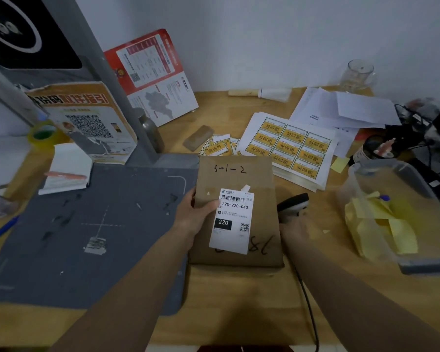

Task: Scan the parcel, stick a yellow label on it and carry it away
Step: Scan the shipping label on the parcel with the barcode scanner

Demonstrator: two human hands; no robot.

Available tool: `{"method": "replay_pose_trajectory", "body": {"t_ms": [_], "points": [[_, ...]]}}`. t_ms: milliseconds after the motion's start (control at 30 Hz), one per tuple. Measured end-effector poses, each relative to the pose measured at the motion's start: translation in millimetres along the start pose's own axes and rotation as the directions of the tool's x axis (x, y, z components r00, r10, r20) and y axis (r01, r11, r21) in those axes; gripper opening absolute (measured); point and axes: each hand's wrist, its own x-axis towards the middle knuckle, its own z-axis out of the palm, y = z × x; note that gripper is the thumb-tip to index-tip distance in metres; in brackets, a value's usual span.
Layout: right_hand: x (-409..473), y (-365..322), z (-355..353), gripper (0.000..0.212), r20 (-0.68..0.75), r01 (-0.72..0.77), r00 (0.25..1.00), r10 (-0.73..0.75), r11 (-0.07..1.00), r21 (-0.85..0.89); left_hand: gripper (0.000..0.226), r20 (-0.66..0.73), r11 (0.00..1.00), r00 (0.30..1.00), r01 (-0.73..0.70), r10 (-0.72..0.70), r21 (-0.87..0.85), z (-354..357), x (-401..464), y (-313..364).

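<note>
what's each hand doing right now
Left hand: closed on the flat brown cardboard parcel, thumb over its white label.
Right hand: gripping the black handheld scanner.

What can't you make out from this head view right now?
- Right hand: blurred, so its grip on the scanner is unclear; the parcel hides part of the scanner.
- White label fine print: too small.
- Left hand fingers: behind the parcel.
- Plastic tub contents: blurred.

Single head view, looking steeply down, close over desk (pixel 239 301); edges blurred.
</note>
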Motion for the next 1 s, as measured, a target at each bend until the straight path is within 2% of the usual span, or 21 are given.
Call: {"method": "replay_pose_trajectory", "body": {"t_ms": [100, 167, 267, 400, 467, 533, 600, 667, 800, 867, 933, 1000], "points": [[0.1, 11.0, 0.7, 0.072, -0.014, 0.136, 0.990, -0.141, 0.970, -0.202, 0.061, -0.043, 1.000, 0.999, -0.019, 0.019, 0.005, -1.3, -1.7, -4.2], [6.3, 21.0, 0.7, 0.068, 0.055, 0.190, 0.982, -0.182, 0.961, -0.201, 0.060, -0.046, 0.999, 0.999, 0.005, -0.002, 0.048, -3.5, -5.1, -6.5], [12.1, 23.7, -5.5, 0.057, 0.181, 0.155, 0.973, -0.143, 0.986, -0.053, 0.059, -0.012, 0.995, 0.998, 0.067, -0.066, 0.072, -8.4, -7.5, -10.0], [0.0, -4.5, -32.4, 0.019, 0.174, 0.020, 0.982, -0.072, 0.959, 0.284, 0.063, 0.031, 0.996, 0.996, 0.084, -0.085, 0.038, -10.2, -1.0, -4.0], [-8.6, -25.1, -46.4, 0.010, 0.180, 0.002, 0.980, -0.085, 0.910, 0.415, 0.064, 0.057, 0.996, 0.994, 0.088, -0.090, 0.032, -9.2, 3.2, 3.6], [-21.3, -42.9, -56.4, 0.017, 0.213, 0.011, 0.968, -0.129, 0.878, 0.479, 0.060, 0.082, 0.994, 0.991, 0.106, -0.107, 0.007, -6.2, 3.0, 12.0], [-37.0, -54.5, -63.0, 0.023, 0.280, 0.026, 0.943, -0.177, 0.882, 0.470, 0.057, 0.107, 0.995, 0.989, 0.101, -0.101, 0.002, -0.9, -1.8, 18.4], [-49.8, -61.7, -69.1, 0.028, 0.324, 0.083, 0.914, -0.243, 0.896, 0.436, 0.061, 0.097, 1.000, 0.995, 0.003, -0.006, 0.022, 3.0, -5.8, 21.5], [-58.2, -72.7, -78.9, 0.035, 0.277, 0.195, 0.882, -0.382, 0.829, 0.524, 0.103, 0.026, 0.970, 0.970, -0.242, 0.242, -0.007, -5.7, -14.7, 31.2], [-60.1, -75.9, -82.1, 0.035, 0.255, 0.218, 0.871, -0.419, 0.797, 0.564, 0.124, 0.044, 0.948, 0.950, -0.312, 0.310, 0.064, -13.1, -17.1, 38.4], [-61.8, -76.7, -82.4, 0.033, 0.237, 0.238, 0.867, -0.439, 0.782, 0.575, 0.133, 0.072, 0.921, 0.934, -0.358, 0.351, 0.154, -18.9, -18.2, 47.0], [-64.7, -76.2, -81.6, 0.034, 0.212, 0.268, 0.872, -0.441, 0.792, 0.548, 0.132, 0.094, 0.906, 0.930, -0.368, 0.356, 0.209, -24.0, -17.2, 55.1]]}}
